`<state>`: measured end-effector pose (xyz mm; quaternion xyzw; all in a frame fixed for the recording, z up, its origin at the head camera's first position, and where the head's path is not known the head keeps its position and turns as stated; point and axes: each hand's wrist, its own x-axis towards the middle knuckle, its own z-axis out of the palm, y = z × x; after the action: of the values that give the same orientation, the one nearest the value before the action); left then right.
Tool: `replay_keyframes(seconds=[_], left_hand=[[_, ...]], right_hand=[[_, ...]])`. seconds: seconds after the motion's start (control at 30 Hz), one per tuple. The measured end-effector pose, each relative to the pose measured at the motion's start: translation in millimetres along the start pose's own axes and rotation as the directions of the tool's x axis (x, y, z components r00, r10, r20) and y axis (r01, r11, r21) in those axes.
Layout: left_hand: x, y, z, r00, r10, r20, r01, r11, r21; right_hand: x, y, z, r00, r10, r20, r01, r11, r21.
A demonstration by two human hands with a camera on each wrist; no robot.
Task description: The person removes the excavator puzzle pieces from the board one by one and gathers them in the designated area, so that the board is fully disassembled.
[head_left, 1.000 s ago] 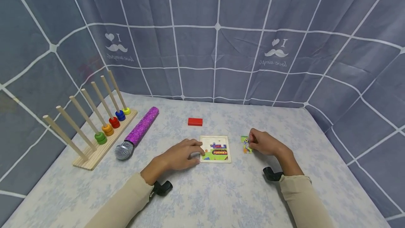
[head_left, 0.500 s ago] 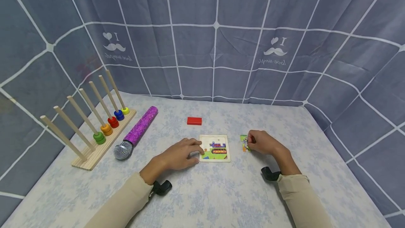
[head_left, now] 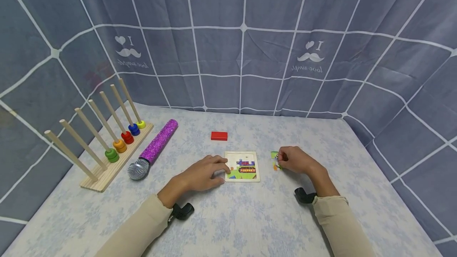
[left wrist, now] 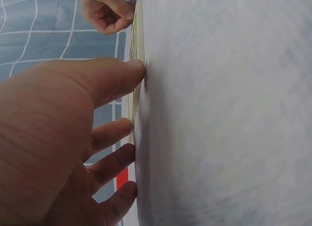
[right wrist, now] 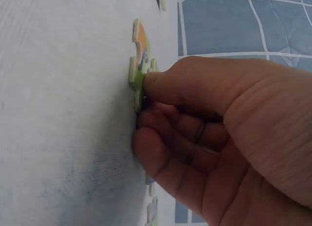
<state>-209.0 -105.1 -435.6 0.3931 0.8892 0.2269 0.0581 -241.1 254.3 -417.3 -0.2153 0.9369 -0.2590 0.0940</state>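
Observation:
My left hand (head_left: 205, 173) rests at the left edge of a small square jigsaw tray (head_left: 258, 169), its fingers spread and loosely bent. In the left wrist view the thumb (left wrist: 119, 77) lies along the near edge of the tray. Inside the tray is a partly filled picture of a train on green; the upper part shows pale wood. To the right of the tray, my right hand (head_left: 296, 159) pinches a colourful jigsaw piece (right wrist: 138, 82) between thumb and curled fingers, close over the table. Other pieces (right wrist: 152, 211) lie beside it, partly hidden by the hand.
A red block (head_left: 219, 136) lies behind the tray. At left are a glittery purple microphone (head_left: 157, 144) and a wooden peg stand (head_left: 101, 183) with coloured rings on several of its upright pegs. A grey gridded curtain (head_left: 221, 50) surrounds the table's back and sides.
The head view has shifted slightly. My right fingers have closed in a little over the jigsaw pieces, covering more of them. The left hand stays at the tray.

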Motion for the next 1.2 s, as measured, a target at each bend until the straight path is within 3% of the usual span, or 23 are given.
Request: replay_keyframes(seconds=[0.3,0.53,0.73,0.83,1.03,1.2], left_hand=[[2.7,-1.0,-1.5,1.000,-0.003,-0.003,0.003,1.000,0.002],[3.0,-1.5,-2.7,1.000,-0.004,-0.005,0.004,1.000,0.004],[1.1,-2.3,1.0,1.000,0.010,-0.004,-0.010,1.000,-0.017],[0.7,-1.7,0.5,1.000,0.003,-0.009,-0.003,1.000,-0.019],[0.4,-1.3,-0.1,1.000,0.009,-0.004,-0.009,1.000,-0.016],[-0.4,-1.8,1.3,1.000,0.007,-0.006,-0.007,1.000,-0.009]], right_hand=[[7.1,-25.2,-0.4,0.993,-0.109,-0.044,0.111,0.992,0.052],[34.7,-64.2,20.4,0.973,-0.226,0.054,0.227,0.974,-0.014],[53.6,-80.4,39.7,0.974,-0.172,0.146,0.179,0.983,-0.039],[55.9,-82.6,44.1,0.979,-0.152,0.136,0.159,0.986,-0.042],[56.6,-80.1,50.6,0.973,-0.191,0.130,0.194,0.981,-0.006],[52.7,-83.3,53.1,0.989,-0.118,0.086,0.124,0.990,-0.072]])
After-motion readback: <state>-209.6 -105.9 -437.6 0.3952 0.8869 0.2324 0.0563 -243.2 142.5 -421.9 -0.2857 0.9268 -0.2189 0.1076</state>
